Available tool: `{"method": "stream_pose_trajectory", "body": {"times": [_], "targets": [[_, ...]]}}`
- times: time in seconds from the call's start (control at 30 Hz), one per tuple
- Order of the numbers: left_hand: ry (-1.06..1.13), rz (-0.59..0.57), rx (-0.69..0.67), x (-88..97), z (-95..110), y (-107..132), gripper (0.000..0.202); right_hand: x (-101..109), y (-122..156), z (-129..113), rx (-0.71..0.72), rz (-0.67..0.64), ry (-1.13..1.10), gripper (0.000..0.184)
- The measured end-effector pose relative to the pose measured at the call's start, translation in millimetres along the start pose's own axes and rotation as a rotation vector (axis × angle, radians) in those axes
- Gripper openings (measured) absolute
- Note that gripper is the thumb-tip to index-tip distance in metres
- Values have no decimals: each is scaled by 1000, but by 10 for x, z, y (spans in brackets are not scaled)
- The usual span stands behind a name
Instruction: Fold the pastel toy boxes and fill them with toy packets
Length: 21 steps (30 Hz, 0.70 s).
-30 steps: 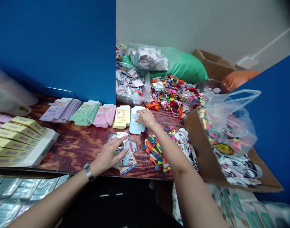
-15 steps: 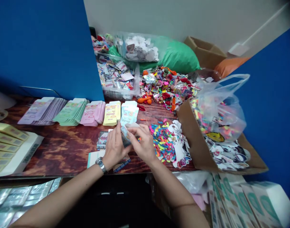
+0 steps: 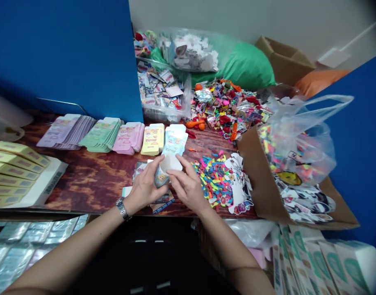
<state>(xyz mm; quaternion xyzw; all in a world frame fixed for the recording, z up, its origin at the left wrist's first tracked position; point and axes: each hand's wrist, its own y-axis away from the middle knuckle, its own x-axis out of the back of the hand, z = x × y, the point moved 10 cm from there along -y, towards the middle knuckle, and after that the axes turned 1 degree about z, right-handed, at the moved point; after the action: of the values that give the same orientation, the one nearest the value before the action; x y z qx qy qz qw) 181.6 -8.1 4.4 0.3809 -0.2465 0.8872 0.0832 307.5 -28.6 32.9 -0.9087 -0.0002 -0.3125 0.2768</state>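
Between my two hands is a small light-blue printed carton [image 3: 161,179], its white inner side facing up at the top. My left hand [image 3: 144,185] is closed round its left side, wearing a metal watch at the wrist. The fingers of my right hand [image 3: 189,185] pinch the carton's right edge near the white flap. Just beyond my fingers lie flat light-blue cartons [image 3: 176,139]. Beneath my left hand are printed packets [image 3: 139,170], partly covered. To the right of my right hand are a heap of small colourful balloons [image 3: 214,180] and white cut-out stickers [image 3: 238,182].
Stacks of yellow [image 3: 151,140], pink [image 3: 128,138], green [image 3: 101,134] and purple cartons [image 3: 64,131] line the table's back. A tray of yellow boxes [image 3: 18,174] stands left. A cardboard box [image 3: 257,172] with a plastic bag [image 3: 313,151] stands right; small toys [image 3: 224,106] pile up behind.
The carton has turned in my hands so that its white inside now shows at the top. My right fingers have moved to its edge. The view has shifted slightly.
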Motion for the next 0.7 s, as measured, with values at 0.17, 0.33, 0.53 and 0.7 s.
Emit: {"method": "stream_pose_trajectory", "body": {"times": [0.17, 0.33, 0.53, 0.7], "targets": [[-87, -28, -125, -27, 39, 64, 58, -48, -1, 365, -420, 101, -399, 28], [-125, -17, -132, -18, 57, 113, 71, -286, -23, 445, -567, -2, -603, 18], [-228, -51, -66, -59, 47, 100, 98, -92, -122, 83, -283, 16, -166, 17], [-427, -82, -52, -50, 31, 86, 103, -202, 30, -104, -152, 61, -73, 38]]}}
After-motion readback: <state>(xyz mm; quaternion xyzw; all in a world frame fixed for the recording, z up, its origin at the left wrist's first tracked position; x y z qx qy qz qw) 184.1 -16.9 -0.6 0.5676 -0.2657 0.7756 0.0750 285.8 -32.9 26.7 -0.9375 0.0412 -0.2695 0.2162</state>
